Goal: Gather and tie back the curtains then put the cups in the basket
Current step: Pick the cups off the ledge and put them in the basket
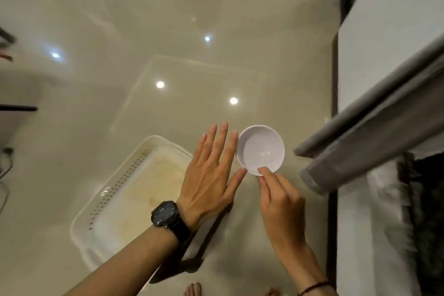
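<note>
Just right of the frame's centre, the right hand [280,196] pinches the near rim of a white cup [260,149], its mouth facing the camera. The left hand [209,173], with a watch [165,213] on its wrist, is spread flat just beside the cup, fingers straight. A white basket [120,182] sits lower left on the floor [144,31], its pale bottom showing. A grey curtain [374,132] crosses the right edge.

The cup [260,149] is plain white with a faint lilac cast inside. The basket [115,187] is white, one wall patterned with rows of small dark slots, and its bottom shows cream-yellow. The floor [144,19] is glossy beige, dotted with bright white light spots. The curtain [374,132] is plain mid-grey. The watch [165,213] is black, with a dark dial. The cord [312,288] on the right wrist is black.
</note>
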A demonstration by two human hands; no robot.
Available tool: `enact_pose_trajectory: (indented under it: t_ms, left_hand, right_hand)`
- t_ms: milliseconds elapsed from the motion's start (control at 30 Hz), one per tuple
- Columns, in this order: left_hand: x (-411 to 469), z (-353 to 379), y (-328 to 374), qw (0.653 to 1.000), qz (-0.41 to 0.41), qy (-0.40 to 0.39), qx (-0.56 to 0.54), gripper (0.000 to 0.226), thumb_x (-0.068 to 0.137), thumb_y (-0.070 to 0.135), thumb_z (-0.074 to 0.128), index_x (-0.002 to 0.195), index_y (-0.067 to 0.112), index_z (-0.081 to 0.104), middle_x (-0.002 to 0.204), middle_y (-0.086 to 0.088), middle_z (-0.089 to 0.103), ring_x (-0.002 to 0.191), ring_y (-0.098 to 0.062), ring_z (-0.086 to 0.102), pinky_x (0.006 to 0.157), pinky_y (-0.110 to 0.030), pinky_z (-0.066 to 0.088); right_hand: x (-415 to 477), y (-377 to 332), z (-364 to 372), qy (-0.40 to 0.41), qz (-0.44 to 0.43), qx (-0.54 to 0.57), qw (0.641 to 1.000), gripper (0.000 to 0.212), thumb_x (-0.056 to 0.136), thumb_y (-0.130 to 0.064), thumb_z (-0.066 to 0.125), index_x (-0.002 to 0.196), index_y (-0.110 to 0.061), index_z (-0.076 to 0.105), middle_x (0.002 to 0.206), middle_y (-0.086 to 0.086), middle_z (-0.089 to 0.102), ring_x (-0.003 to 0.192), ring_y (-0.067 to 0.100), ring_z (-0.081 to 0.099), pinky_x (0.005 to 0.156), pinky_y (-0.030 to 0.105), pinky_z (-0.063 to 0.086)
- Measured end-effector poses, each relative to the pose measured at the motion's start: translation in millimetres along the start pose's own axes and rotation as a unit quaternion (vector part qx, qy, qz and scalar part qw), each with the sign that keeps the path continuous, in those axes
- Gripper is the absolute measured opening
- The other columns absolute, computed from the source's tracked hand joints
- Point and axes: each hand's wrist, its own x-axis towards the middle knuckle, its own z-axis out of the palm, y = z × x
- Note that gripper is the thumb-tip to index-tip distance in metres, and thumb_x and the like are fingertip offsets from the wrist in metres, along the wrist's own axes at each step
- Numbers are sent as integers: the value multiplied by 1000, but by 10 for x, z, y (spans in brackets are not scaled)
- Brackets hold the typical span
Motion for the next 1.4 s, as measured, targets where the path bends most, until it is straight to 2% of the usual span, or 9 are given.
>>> enact_pose_trajectory:
  t_ms: [167, 333, 500, 700, 800, 900, 1000, 1200, 1400]
  left_hand:
    - [-520, -367, -867, 997, -71, 35, 5, 74, 110, 55, 26, 167, 13, 5, 175, -14, 4, 163, -30, -1, 132, -44, 2]
    - [-1038, -347, -1469, 990, -136, 17, 22, 72, 110, 54, 24, 167, 13, 8, 175, -14, 4, 163, -30, -2, 132, -49, 6]
    - [-1378, 20, -1829, 981, -184, -43, 41, 70, 110, 51, 24, 166, 9, 19, 173, -17, 10, 162, -35, 5, 131, -53, 14]
    - [-1598, 395, -1954, 979, -183, -81, 38, 69, 110, 50, 27, 164, 6, 26, 171, -21, 18, 160, -38, 13, 131, -52, 14]
    - [-1676, 445, -1942, 976, -193, -85, 49, 69, 109, 52, 29, 163, 7, 29, 170, -22, 22, 160, -39, 16, 131, -51, 11]
    - [-1558, 375, -1890, 973, -214, -63, 52, 69, 109, 53, 26, 162, 9, 32, 169, -23, 24, 159, -41, 18, 130, -52, 10]
    - [-1272, 299, -1761, 980, -189, -51, 46, 71, 108, 56, 21, 164, 12, 28, 171, -22, 18, 160, -39, 13, 131, -53, 9]
    - [-524, 285, -1020, 995, -84, -34, 31, 73, 108, 59, 20, 167, 17, 19, 174, -18, 8, 162, -38, 3, 131, -53, 5]
    - [60, 585, 146, 996, 69, -60, 2, 75, 107, 62, 17, 168, 19, 10, 174, -17, -5, 162, -36, -4, 131, -49, 0]
  right_hand:
    - [99, -830, 540, -8, -96, -6, 995, 30, 96, -21, 60, 112, 0, 76, 84, 10, 75, 67, 20, 69, 64, 19, 50]
    - [-9, -1282, 1082, -44, -173, -49, 983, 14, 93, -19, 72, 102, -12, 78, 64, -1, 67, 64, 19, 44, 51, 31, 46]
    - [-194, -1289, 1621, -128, -211, -123, 961, 6, 86, -18, 81, 91, -19, 77, 56, -3, 62, 71, 18, 29, 59, 30, 25]
    - [-357, -1096, 2039, -190, -174, -199, 946, 25, 84, -5, 75, 64, -15, 66, 46, 4, 46, 68, 21, 26, 60, 33, 21]
    - [-421, -1074, 2056, -228, -154, -224, 935, 30, 65, 10, 72, 56, -14, 57, 43, 5, 42, 60, 21, 28, 58, 33, 23]
    - [-443, -1014, 1981, -257, -138, -219, 931, 23, 69, 3, 71, 88, -10, 72, 49, 4, 53, 55, 25, 44, 55, 33, 31]
    - [-351, -957, 1758, -224, -128, -182, 949, 43, 81, -15, 73, 123, -10, 68, 59, 2, 65, 61, 25, 53, 57, 33, 39]
    - [-114, -479, 967, -119, -31, -183, 975, 63, 94, -52, 62, 142, -11, 54, 89, 3, 71, 76, 18, 51, 62, 31, 42]
    - [-208, 555, 107, -75, 119, -238, 961, 73, 98, -58, 49, 153, -13, 38, 117, 8, 70, 92, 24, 57, 73, 34, 43]
